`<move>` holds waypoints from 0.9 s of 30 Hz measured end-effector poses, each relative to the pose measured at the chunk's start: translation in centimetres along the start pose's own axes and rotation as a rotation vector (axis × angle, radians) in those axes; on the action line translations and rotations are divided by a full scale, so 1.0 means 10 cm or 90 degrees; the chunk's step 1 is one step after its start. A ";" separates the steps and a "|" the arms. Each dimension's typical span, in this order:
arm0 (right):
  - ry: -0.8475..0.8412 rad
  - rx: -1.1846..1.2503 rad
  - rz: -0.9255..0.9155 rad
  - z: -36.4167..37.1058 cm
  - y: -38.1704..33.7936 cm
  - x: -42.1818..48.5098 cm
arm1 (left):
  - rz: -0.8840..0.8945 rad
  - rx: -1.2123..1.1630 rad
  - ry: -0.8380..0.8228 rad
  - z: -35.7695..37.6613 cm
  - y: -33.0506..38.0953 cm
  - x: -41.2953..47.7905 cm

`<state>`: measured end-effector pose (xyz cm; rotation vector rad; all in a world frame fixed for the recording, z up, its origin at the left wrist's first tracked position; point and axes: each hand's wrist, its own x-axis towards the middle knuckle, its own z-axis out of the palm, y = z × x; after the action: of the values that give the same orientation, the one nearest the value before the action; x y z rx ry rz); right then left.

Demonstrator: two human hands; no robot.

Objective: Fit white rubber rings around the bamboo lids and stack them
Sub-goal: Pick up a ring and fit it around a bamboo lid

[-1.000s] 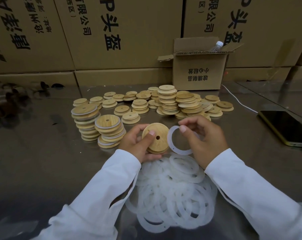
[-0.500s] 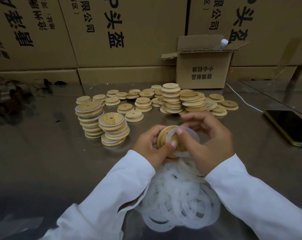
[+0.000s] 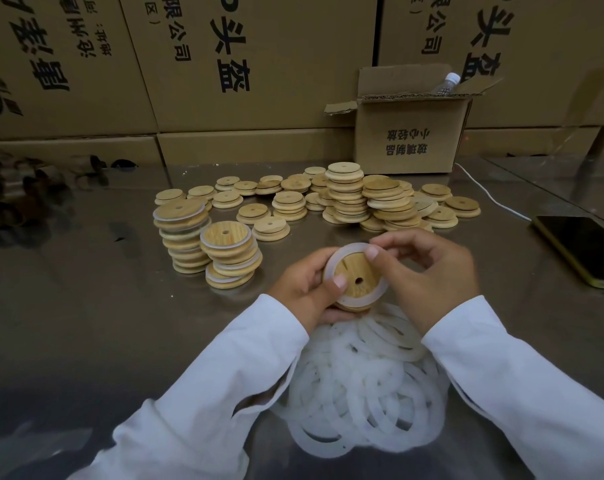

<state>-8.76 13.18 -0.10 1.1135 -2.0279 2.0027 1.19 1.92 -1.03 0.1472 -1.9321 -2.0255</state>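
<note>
At the centre of the frame both hands hold one lid [image 3: 357, 277] just above the worktop [image 3: 85, 306], its face tilted toward the camera and its small hole showing. The left hand [image 3: 304, 292] has its grip closed on the lid: the thumb lies on the face near the left edge and the fingers curl behind. A ring [image 3: 349, 249] sits round the lid's raised centre, showing all the way round. The right hand [image 3: 428, 271] has its grip closed on the ring at the upper right edge, with the thumb tip pressed on the ring and the fingers curled behind it. Both arms wear white sleeves [image 3: 203, 393].

Just below the hands, at lower centre, a ring pile [image 3: 362, 393] lies loose on the worktop. Left of the hands stand two ringed stacks [image 3: 231, 254], touching each other, both leaning a little, the left one taller. Behind the hands, in the upper middle, bare lids [image 3: 345, 192] stand in low and tall stacks and as scattered singles.

At upper right an open box [image 3: 408, 140] rests on the worktop with a bottle [image 3: 446, 84] poking out of it. A white cable [image 3: 491, 199] runs from beside the box toward a phone [image 3: 584, 247] lying flat at the right edge. Large printed cartons [image 3: 259, 64] fill the top of the frame.
</note>
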 end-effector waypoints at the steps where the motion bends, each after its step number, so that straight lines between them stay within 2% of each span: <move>1: -0.003 0.020 0.013 0.00 0.00 0.01 | 0.000 0.000 -0.002 -0.01 0.00 0.00; 16: 0.014 0.018 0.038 -0.02 -0.02 0.01 | -0.030 -0.047 -0.013 -0.03 -0.02 0.01; 22: -0.053 0.028 0.083 -0.04 0.00 0.05 | 0.009 0.035 0.033 -0.03 -0.03 0.02; 27: -0.042 0.050 0.077 -0.03 0.00 0.04 | 0.032 0.080 0.051 -0.02 0.00 0.01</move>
<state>-9.18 13.25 0.15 1.1116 -2.1125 2.1480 1.14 1.67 -1.04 0.2052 -1.9920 -1.8388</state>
